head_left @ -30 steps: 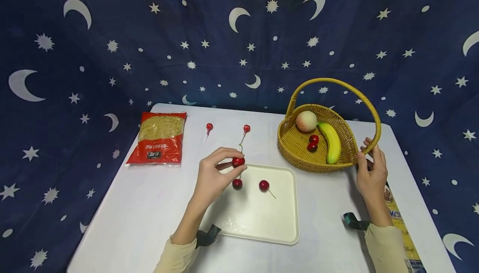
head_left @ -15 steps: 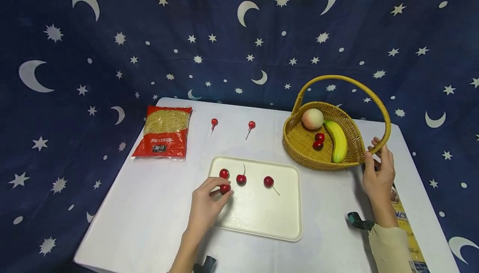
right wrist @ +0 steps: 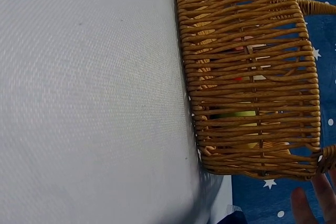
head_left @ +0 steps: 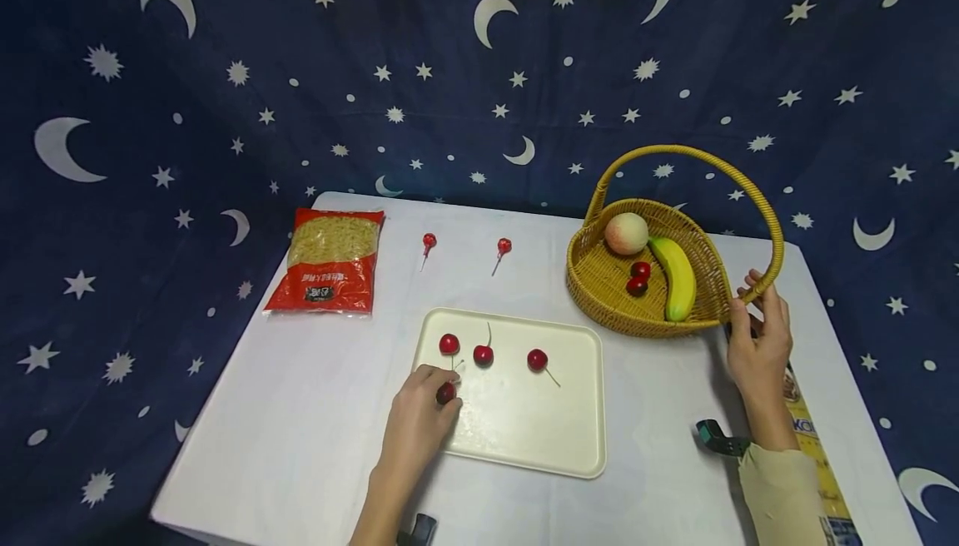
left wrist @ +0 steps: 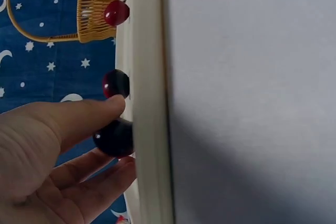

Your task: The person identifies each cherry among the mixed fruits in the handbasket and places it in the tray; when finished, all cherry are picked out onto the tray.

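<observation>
My left hand (head_left: pixel 419 417) is at the left side of the cream tray (head_left: pixel 524 454), pinching a dark red cherry (head_left: pixel 445 394) between thumb and fingers, low over the tray. In the left wrist view the thumb lies on one side of this cherry (left wrist: pixel 114 139), with fingers curled below. Just behind it on the tray lie a cherry (head_left: pixel 449 344) and a second stemmed cherry (head_left: pixel 483 355); another cherry (head_left: pixel 537 360) lies further right. My right hand (head_left: pixel 760 346) grips the wicker basket (head_left: pixel 614 317) where its handle meets the right rim, thumb in front and fingers behind.
Inside the basket are a peach (head_left: pixel 626 234), a banana (head_left: pixel 678 280) and two cherries (head_left: pixel 638 278). A red pasta bag (head_left: pixel 330 263) lies back left. Two red lollipops (head_left: pixel 429 240) lie behind the tray. A yellow package (head_left: pixel 817 463) lies beneath the right forearm.
The left hand has brought the pinched cherry from above the tray's back edge down to its left side, nearer me. The right hand has kept its place at the basket. The head view has shifted slightly.
</observation>
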`<state>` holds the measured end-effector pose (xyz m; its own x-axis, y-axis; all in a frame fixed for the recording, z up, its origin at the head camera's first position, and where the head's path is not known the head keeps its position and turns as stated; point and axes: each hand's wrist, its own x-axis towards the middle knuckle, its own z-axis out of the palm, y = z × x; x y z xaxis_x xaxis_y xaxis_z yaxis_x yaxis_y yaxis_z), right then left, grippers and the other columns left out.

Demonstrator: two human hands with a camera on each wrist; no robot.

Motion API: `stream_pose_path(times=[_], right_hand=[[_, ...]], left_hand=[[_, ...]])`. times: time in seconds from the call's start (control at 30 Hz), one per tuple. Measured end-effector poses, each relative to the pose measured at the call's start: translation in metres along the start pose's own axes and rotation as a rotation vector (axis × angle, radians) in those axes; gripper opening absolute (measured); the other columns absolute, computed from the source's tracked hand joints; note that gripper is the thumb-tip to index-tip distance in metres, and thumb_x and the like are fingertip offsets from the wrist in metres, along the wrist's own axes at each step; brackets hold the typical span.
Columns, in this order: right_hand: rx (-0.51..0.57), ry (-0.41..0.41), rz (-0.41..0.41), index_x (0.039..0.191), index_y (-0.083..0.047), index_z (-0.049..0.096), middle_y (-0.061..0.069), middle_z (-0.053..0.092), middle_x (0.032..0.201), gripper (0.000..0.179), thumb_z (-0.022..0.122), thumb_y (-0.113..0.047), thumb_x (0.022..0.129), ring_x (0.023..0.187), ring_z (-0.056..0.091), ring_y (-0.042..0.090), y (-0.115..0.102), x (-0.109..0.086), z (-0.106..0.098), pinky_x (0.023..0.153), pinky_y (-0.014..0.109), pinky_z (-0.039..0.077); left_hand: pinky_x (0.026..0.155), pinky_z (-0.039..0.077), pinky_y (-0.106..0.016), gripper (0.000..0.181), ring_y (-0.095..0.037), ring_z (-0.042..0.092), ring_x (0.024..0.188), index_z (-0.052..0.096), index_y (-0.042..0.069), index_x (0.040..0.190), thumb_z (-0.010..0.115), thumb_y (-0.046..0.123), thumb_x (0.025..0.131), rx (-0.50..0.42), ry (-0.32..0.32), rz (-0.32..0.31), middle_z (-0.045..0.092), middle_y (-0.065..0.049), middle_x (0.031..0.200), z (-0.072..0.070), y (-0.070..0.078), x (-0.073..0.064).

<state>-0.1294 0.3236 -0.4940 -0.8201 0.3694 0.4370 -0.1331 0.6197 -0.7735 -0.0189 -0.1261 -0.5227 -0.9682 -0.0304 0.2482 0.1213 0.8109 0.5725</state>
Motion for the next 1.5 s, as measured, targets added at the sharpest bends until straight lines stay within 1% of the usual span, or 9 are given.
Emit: stream_pose_path(times=[0.13,0.37,0.6,0.73,0.9,1.0,1.13,1.27,1.5], right_hand=[[-0.004,0.005,-0.014,0.155,-0.021,0.056,0.003,0.06,0.145,0.045,0.057,-0.016,0.11,0.127,0.054,-0.007,0.0,0.002,-0.002,0.095,0.004,0.043],[-0.012,0.02,-0.015,0.154,-0.026,0.057,-0.024,0.054,0.138,0.044,0.057,-0.019,0.111,0.127,0.056,-0.004,0.002,0.005,-0.007,0.095,0.005,0.044],[-0.031,0.02,0.003,0.155,-0.026,0.056,0.005,0.059,0.145,0.045,0.057,-0.017,0.111,0.127,0.053,-0.009,0.003,0.005,-0.012,0.096,0.004,0.043],[-0.037,0.024,0.004,0.155,-0.027,0.056,0.005,0.058,0.145,0.044,0.056,-0.021,0.111,0.129,0.054,-0.007,0.005,0.005,-0.014,0.097,0.004,0.043],[-0.027,0.029,-0.006,0.154,-0.023,0.057,-0.017,0.056,0.138,0.044,0.057,-0.018,0.111,0.126,0.053,-0.01,0.008,0.007,-0.014,0.097,0.003,0.043],[-0.023,0.024,-0.011,0.154,-0.021,0.056,-0.012,0.058,0.139,0.043,0.057,-0.02,0.111,0.125,0.051,-0.012,0.007,0.008,-0.014,0.097,0.004,0.043],[-0.02,0.012,-0.018,0.155,-0.02,0.055,0.012,0.058,0.146,0.044,0.055,-0.022,0.112,0.127,0.05,-0.013,0.006,0.008,-0.013,0.099,0.004,0.043],[-0.012,-0.006,-0.021,0.157,-0.019,0.053,0.016,0.055,0.149,0.045,0.055,-0.02,0.112,0.129,0.052,-0.009,0.007,0.006,-0.009,0.098,0.002,0.042],[-0.018,-0.027,-0.009,0.158,-0.019,0.052,0.018,0.055,0.149,0.047,0.055,-0.016,0.111,0.133,0.057,0.004,0.007,0.0,0.001,0.098,0.0,0.041]], left_hand=[[0.085,0.065,-0.04,0.038,-0.023,0.075,0.1,0.08,0.009,0.106,0.097,0.007,0.072,-0.023,0.007,0.021,0.075,-0.005,0.105,-0.001,0.005,0.006],[0.088,0.064,-0.038,0.037,-0.021,0.073,0.104,0.079,0.011,0.11,0.096,0.013,0.077,-0.119,0.001,0.109,0.075,-0.005,0.111,-0.004,0.026,0.025],[0.089,0.063,-0.036,0.032,-0.022,0.074,0.102,0.078,0.012,0.109,0.093,0.015,0.081,-0.226,-0.027,0.211,0.075,-0.004,0.109,0.0,0.046,0.054],[0.09,0.063,-0.038,0.03,-0.025,0.074,0.106,0.078,0.011,0.112,0.091,0.017,0.085,-0.261,-0.06,0.242,0.076,-0.004,0.114,0.007,0.058,0.075],[0.093,0.063,-0.038,0.029,-0.023,0.074,0.111,0.077,0.01,0.115,0.088,0.019,0.089,-0.332,-0.094,0.286,0.075,-0.005,0.117,0.018,0.079,0.104],[0.095,0.063,-0.037,0.028,-0.021,0.074,0.111,0.078,0.012,0.115,0.087,0.02,0.09,-0.351,-0.125,0.314,0.076,-0.003,0.117,0.026,0.095,0.121],[0.092,0.062,-0.033,0.028,-0.021,0.074,0.107,0.078,0.013,0.116,0.086,0.022,0.091,-0.355,-0.186,0.351,0.076,-0.003,0.12,0.038,0.112,0.141],[0.095,0.063,-0.031,0.029,-0.025,0.075,0.107,0.078,0.009,0.118,0.084,0.02,0.093,-0.428,-0.244,0.376,0.076,-0.006,0.119,0.05,0.127,0.158],[0.102,0.06,-0.032,0.027,-0.027,0.071,0.118,0.077,0.009,0.122,0.08,0.016,0.096,-0.523,-0.33,0.323,0.075,-0.009,0.125,0.082,0.154,0.188]])
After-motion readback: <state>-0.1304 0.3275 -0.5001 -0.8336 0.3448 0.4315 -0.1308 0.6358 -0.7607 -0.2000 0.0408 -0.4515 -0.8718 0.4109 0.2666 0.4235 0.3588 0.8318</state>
